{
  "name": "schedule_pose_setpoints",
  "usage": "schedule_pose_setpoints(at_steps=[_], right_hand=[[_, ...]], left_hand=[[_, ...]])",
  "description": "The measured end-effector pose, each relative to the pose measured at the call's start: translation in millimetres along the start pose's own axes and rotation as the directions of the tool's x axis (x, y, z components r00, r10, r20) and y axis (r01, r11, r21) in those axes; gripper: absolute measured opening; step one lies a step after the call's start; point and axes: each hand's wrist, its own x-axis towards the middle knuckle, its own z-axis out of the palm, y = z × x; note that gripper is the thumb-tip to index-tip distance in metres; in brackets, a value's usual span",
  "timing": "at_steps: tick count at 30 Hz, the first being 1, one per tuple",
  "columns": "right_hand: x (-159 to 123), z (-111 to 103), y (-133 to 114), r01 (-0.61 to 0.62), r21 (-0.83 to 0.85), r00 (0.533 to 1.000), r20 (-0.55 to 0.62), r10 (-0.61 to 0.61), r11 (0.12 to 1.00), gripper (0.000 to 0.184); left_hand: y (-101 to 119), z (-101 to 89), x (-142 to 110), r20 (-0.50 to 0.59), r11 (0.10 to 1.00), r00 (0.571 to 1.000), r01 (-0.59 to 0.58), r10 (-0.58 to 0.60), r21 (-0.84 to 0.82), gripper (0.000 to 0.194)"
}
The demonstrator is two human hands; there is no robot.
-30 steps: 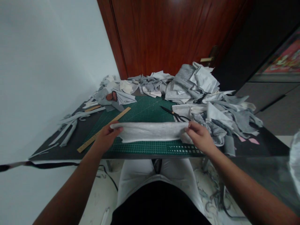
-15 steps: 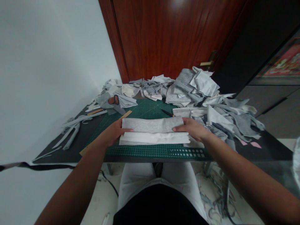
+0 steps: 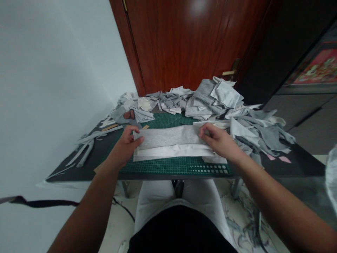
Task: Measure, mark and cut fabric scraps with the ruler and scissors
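A long grey fabric piece lies across the green cutting mat, folded so that a lighter strip shows along its near edge. My left hand pinches the fabric's left end, fingers curled over the edge. At the right end my right hand grips the upper layer between thumb and fingers. Both hands rest on the mat with the fabric stretched between them.
A large heap of grey and white fabric scraps covers the back and right of the table. Orange-handled scissors and a wooden ruler lie at the back left, beside loose strips. A wooden door stands behind.
The fabric was held up near the table's front edge. Both hands have carried it farther onto the mat and folded the grey layer back, so the light strip shows.
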Motion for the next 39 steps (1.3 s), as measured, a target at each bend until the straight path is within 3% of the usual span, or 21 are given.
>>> schedule_pose_setpoints(at_steps=[2, 4, 6, 9, 12, 15, 17, 20, 22, 24, 27, 29, 32, 34, 37, 38, 39], right_hand=[[-2.3, 0.4, -4.9, 0.057, -0.122, 0.997, 0.059, -0.05, 0.991, 0.014], [-4.4, -0.3, -10.1, 0.029, -0.174, 0.996, 0.086, -0.014, 0.984, 0.025], [-7.3, -0.9, -12.0, 0.01, -0.212, 0.995, 0.1, 0.011, 0.977, 0.05], [-12.8, -1.5, -8.6, 0.042, -0.225, 0.995, 0.095, -0.021, 0.974, 0.075], [-15.9, -2.6, -3.6, 0.035, -0.128, 0.996, 0.09, -0.023, 0.991, 0.065], [-14.8, -0.5, -0.8, -0.081, -0.058, 0.996, 0.018, 0.083, 0.995, 0.041], [-13.8, 7.4, -2.1, -0.094, -0.136, 0.993, -0.084, 0.083, 0.986, 0.031], [-14.4, 32.4, -13.1, -0.01, -0.324, 0.993, -0.115, -0.029, 0.946, 0.045], [-15.6, 53.2, -25.7, 0.052, -0.338, 0.994, -0.073, -0.081, 0.94, 0.061], [-16.4, 70.5, -38.1, 0.122, -0.247, 0.99, -0.034, -0.135, 0.961, 0.069], [-17.2, 82.9, -45.5, 0.169, 0.025, 0.985, -0.039, -0.168, 0.985, 0.061], [-18.3, 83.9, -40.7, 0.133, 0.248, 0.99, -0.073, -0.118, 0.96, 0.048], [-21.4, 80.9, -26.9, 0.005, 0.501, 0.993, -0.105, 0.055, 0.865, 0.032], [-25.1, 76.1, -20.5, -0.081, 0.578, 0.978, -0.109, 0.175, 0.812, 0.03], [-32.9, 61.9, -20.6, -0.135, 0.633, 0.963, -0.099, 0.252, 0.762, 0.03], [-35.9, 55.8, -22.5, -0.135, 0.637, 0.963, -0.097, 0.253, 0.759, 0.03], [-38.8, 49.6, -24.5, -0.132, 0.632, 0.964, -0.096, 0.246, 0.764, 0.031]], left_hand=[[4.2, -1.9, -0.4, 0.003, 0.97, 0.994, -0.11, 0.112, 0.216, 0.019], [7.4, -5.1, -0.3, 0.073, 0.926, 0.989, -0.148, 0.131, 0.348, 0.021], [4.8, -7.8, 0.3, 0.145, 0.92, 0.988, -0.102, 0.05, 0.379, 0.033], [-9.2, -8.4, 1.2, 0.255, 0.952, 0.967, -0.051, -0.028, 0.3, 0.073], [-21.7, -6.2, 2.1, 0.272, 0.957, 0.962, -0.084, 0.006, 0.278, 0.093], [-18.9, -1.4, 1.9, 0.247, 0.937, 0.966, -0.158, 0.081, 0.311, 0.087], [-9.0, 7.7, -0.9, 0.243, 0.908, 0.959, -0.227, 0.146, 0.353, 0.085], [10.1, 37.3, -11.8, 0.199, 0.866, 0.947, -0.312, 0.251, 0.392, 0.084], [21.1, 65.1, -21.9, 0.197, 0.865, 0.931, -0.36, 0.307, 0.351, 0.089], [29.0, 91.6, -31.3, 0.231, 0.877, 0.911, -0.397, 0.342, 0.271, 0.096], [35.0, 115.2, -40.4, 0.272, 0.88, 0.872, -0.455, 0.408, 0.139, 0.101], [36.5, 118.4, -43.2, 0.302, 0.869, 0.834, -0.494, 0.461, 0.036, 0.099], [37.6, 113.5, -44.4, 0.344, 0.852, 0.781, -0.497, 0.522, -0.164, 0.09], [37.8, 108.6, -41.9, 0.257, 0.853, 0.814, -0.498, 0.521, -0.154, 0.076], [34.3, 101.1, -32.3, -0.017, 0.928, 0.928, -0.373, 0.373, -0.003, 0.072], [31.9, 98.9, -28.4, -0.021, 0.962, 0.963, -0.269, 0.268, -0.047, 0.078], [28.9, 97.1, -24.9, 0.061, 0.979, 0.987, -0.139, 0.149, -0.147, 0.082]])
